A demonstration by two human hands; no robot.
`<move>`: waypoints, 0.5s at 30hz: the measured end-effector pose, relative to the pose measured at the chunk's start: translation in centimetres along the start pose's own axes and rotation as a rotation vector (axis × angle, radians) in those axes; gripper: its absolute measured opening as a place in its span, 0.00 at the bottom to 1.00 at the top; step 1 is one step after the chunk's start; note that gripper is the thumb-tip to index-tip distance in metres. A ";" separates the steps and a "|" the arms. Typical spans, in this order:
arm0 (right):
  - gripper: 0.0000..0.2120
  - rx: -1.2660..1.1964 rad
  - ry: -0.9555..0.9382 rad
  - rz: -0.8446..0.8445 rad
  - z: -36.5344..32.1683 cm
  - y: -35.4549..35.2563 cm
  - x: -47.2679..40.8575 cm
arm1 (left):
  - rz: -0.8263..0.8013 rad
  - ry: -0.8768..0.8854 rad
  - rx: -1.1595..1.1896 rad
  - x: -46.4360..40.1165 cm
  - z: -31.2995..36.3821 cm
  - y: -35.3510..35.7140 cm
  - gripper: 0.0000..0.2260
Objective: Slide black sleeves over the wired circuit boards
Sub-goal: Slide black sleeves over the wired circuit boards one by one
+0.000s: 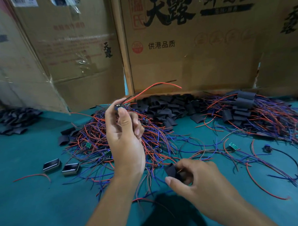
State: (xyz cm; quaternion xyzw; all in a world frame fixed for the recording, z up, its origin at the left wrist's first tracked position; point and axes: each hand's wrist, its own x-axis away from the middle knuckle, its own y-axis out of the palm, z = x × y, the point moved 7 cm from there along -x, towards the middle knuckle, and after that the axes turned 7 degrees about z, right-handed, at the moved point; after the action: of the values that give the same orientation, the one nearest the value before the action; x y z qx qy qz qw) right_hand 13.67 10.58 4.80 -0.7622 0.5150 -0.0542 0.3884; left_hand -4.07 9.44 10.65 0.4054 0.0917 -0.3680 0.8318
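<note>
Left hand (pixel 124 132) is raised, thumb and fingers pinched on a small dark wired part (pixel 119 106); whether it is a circuit board cannot be told. Red and black leads (pixel 153 86) trail up and right from the pinch. Right hand (pixel 193 176) is held low over the surface (pixel 27 200), fingers curled round a single black sleeve (pixel 171 170), which looks soft, flattened and matte.

Step judged: part and sleeve are both in hand but well apart; threading not yet done. Next move likely calls for the sleeve mouth to be opened, the loose lead ends fed through, and the sleeve drawn along to the part.

Outward: a tangled heap of red and blue wires (pixel 122 150) lies behind the hands, thin and springy. A pile of black sleeves (pixel 167 109) is banked against the cardboard boxes (pixel 183 39). A bare green board (pixel 233 145) lies to the right. Two glossy rectangular cases (pixel 61 167) are seen at left. The surface is covered in teal cloth.
</note>
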 end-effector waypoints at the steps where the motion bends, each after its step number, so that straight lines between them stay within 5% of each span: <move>1: 0.21 0.025 0.004 0.038 -0.2 -0.1 0.3 | -0.024 0.044 -0.030 0.1 0.3 0.2 0.07; 6: 0.21 0.020 0.035 0.119 -0.9 -0.5 0.9 | -0.121 0.200 -0.135 0.8 1.4 1.2 0.08; 15: 0.24 -0.174 0.215 -0.035 0.2 0.6 0.2 | -0.214 0.211 -0.128 2.6 1.5 2.5 0.09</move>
State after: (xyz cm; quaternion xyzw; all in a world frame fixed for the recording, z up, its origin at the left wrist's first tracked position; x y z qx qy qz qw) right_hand 13.44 10.40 4.19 -0.7916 0.5432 -0.0976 0.2622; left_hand -0.72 7.99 11.99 0.3761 0.2443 -0.4032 0.7977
